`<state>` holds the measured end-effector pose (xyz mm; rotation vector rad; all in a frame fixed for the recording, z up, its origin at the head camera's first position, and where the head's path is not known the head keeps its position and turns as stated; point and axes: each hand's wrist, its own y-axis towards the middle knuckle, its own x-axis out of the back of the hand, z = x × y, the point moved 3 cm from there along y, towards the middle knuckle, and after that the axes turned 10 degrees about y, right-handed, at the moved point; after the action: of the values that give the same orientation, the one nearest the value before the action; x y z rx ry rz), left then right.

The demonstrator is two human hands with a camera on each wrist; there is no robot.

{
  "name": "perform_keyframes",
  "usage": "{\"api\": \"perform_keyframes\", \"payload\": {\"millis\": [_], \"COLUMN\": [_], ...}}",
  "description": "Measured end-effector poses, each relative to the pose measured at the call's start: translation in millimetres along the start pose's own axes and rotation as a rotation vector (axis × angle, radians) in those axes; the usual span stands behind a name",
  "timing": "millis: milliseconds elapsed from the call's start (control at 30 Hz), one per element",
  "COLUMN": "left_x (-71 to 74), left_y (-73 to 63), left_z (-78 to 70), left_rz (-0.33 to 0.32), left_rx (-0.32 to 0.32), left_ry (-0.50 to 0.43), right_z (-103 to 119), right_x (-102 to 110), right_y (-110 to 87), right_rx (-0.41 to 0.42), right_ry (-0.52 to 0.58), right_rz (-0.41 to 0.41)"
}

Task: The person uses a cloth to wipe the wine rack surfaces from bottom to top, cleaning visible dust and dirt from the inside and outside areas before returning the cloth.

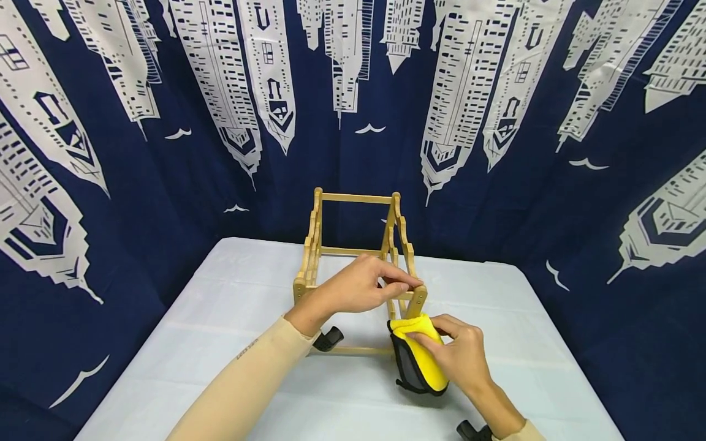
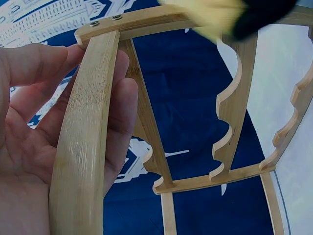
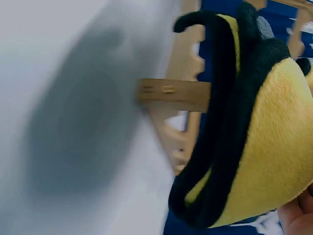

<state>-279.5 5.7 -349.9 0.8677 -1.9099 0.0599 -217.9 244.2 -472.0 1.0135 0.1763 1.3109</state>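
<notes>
Nearest to you, your beige left sleeve slants in on the near left of the wooden rack. Your right hand is just off the rack's near right corner, pinching a cloth between thumb and fingers. The cloth, yellow with grey and black edging, hangs folded in front of the rack's near right post; you cannot tell whether the two touch. Your left hand reaches across the rack's near end and grips its near top bar, thumb on one side, fingers on the other, close to that same corner. The rack stands on a white-covered table. Beyond the rack hangs a navy curtain printed with white upside-down buildings and birds.
</notes>
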Motion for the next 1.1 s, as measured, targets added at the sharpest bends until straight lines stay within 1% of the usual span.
{"api": "perform_keyframes", "payload": {"millis": [100, 200, 267, 333, 467, 533, 600, 767, 833, 933, 1000, 1100], "left_x": [-0.1, 0.9, 1.3, 1.1, -1.0, -2.6, -5.3, -18.0, -25.0, -33.2, -36.3, -37.8], "left_y": [-1.1, -1.6, -2.3, -2.6, -2.1, -1.5, -1.0, 2.8, 5.8, 10.1, 11.9, 12.4], "left_z": [1.0, 1.5, 1.5, 0.9, -1.9, -4.9, -9.2, -25.5, -31.4, -37.2, -38.6, -38.2], "left_rz": [0.002, -0.001, 0.002, 0.008, 0.009, -0.012, -0.049, -0.162, -0.200, -0.258, -0.293, -0.341], "left_rx": [-0.001, 0.015, 0.027, 0.029, 0.014, 0.023, 0.068, 0.271, 0.328, 0.366, 0.382, 0.389], "left_ry": [-0.001, -0.012, -0.025, -0.033, -0.020, 0.024, 0.100, 0.357, 0.440, 0.512, 0.533, 0.539], "right_z": [11.6, 21.3, 25.5, 27.8, 27.2, 25.8, 23.7, 15.0, 9.8, 2.7, -0.7, -4.4], "right_x": [8.2, 14.9, 18.0, 21.1, 30.3, 37.3, 45.6, 67.7, 74.6, 81.0, 82.9, 83.7], "right_y": [11.6, 25.2, 31.9, 34.7, 32.9, 31.8, 32.0, 35.8, 36.4, 35.7, 34.8, 34.1], "right_rx": [0.032, 0.064, 0.076, 0.079, 0.056, 0.034, 0.010, -0.060, -0.089, -0.123, -0.134, -0.138], "right_ry": [0.042, 0.074, 0.084, 0.089, 0.121, 0.148, 0.167, 0.167, 0.165, 0.156, 0.147, 0.145], "right_rz": [-0.081, -0.131, -0.141, -0.143, -0.151, -0.164, -0.183, -0.236, -0.257, -0.288, -0.297, -0.298]}}
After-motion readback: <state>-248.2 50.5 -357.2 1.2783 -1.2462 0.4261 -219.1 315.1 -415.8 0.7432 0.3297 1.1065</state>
